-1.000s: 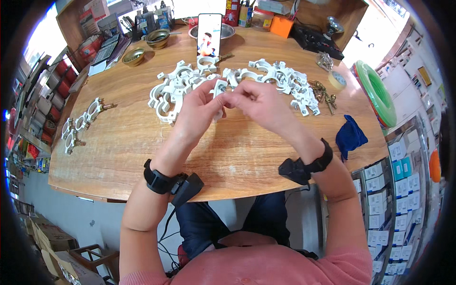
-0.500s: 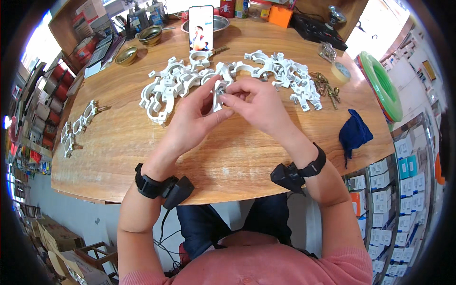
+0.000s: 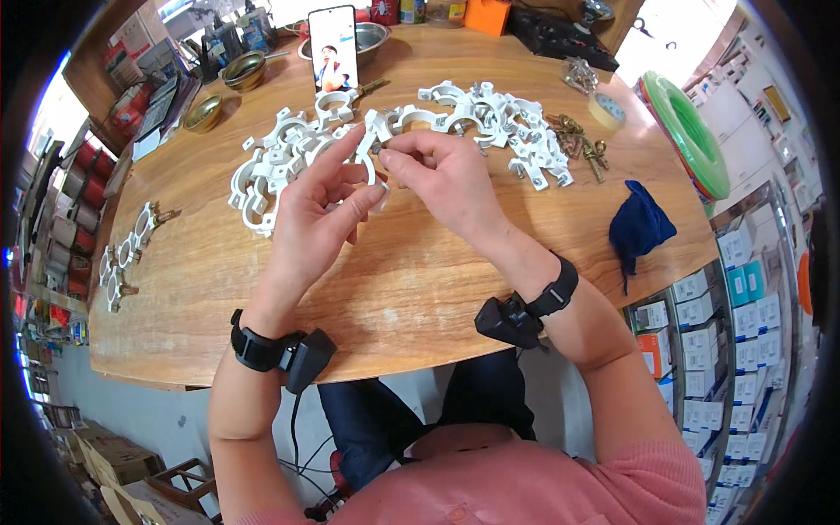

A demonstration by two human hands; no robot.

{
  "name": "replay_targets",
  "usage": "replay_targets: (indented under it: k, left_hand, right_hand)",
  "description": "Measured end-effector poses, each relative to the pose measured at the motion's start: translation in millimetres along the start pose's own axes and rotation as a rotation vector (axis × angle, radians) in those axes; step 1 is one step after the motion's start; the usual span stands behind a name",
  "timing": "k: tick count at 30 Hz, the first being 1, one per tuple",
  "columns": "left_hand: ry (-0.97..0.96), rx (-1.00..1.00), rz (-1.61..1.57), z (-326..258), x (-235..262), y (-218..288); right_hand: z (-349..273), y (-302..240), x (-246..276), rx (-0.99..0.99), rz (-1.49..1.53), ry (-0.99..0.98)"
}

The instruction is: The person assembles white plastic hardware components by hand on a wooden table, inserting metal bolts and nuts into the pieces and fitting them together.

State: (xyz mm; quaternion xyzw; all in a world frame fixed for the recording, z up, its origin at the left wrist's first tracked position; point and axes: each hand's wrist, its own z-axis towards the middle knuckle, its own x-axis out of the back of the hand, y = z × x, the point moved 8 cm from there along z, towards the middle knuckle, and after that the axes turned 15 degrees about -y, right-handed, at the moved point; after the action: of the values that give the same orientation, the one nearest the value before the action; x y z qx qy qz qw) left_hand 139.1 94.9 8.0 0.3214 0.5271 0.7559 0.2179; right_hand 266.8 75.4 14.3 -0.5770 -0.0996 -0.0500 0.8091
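Note:
My left hand (image 3: 317, 214) pinches a white plastic pipe clamp half (image 3: 368, 166) between thumb and fingers, above the table's middle. Just to its right is my right hand (image 3: 444, 179), with thumb and forefinger pinched together. Whatever is between those fingertips is too small or hidden to make out. Beyond my hands lies a heap of white pipe clamps (image 3: 262, 179), and another heap of clamp parts with screws (image 3: 516, 122) is at the right. One round clamp with a bolt (image 3: 334, 107) lies in front of the phone (image 3: 333, 57).
Several ring clamps with bolts (image 3: 143, 225) lie at the table's left. Brass-coloured bolts (image 3: 573, 140), a tape roll (image 3: 605, 111) and a blue cloth pouch (image 3: 641, 226) are at the right. Green coiled tubing (image 3: 687, 140) stands by the right edge. Small bowls (image 3: 203, 114) sit at the back left.
My right fingers have drawn away from the clamp half, leaving a small gap. My left hand still holds it, now turned a little. The whole view has shifted slightly.

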Motion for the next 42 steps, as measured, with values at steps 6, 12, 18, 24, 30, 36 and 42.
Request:
replay_targets:
  k: [6, 12, 18, 24, 30, 36, 42]
  left_hand:
    - [-0.005, 0.035, -0.071, -2, 1, -4]
    - [-0.007, 0.047, -0.113, 0, -4, -8]
    - [0.002, 0.093, -0.130, 2, 0, -14]
    - [0.009, 0.086, -0.155, 1, 3, -16]
    - [0.000, 0.097, -0.158, 2, 0, -17]
    - [-0.001, 0.116, -0.144, 2, -1, -18]
    - [0.009, 0.107, -0.170, 3, 0, -22]
  right_hand:
    - [-5, -18, 4, 0.201, -0.118, 0.061]
    - [-6, -17, 6, 0.226, -0.177, 0.108]
    - [-5, -11, 7, 0.144, -0.114, 0.047]
    - [-4, -16, 4, 0.231, -0.143, 0.054]
    - [-3, -11, 7, 0.192, -0.081, 0.078]
    - [-5, -14, 9, 0.244, 0.015, 0.091]
    - [-5, -14, 6, 0.190, 0.013, 0.066]
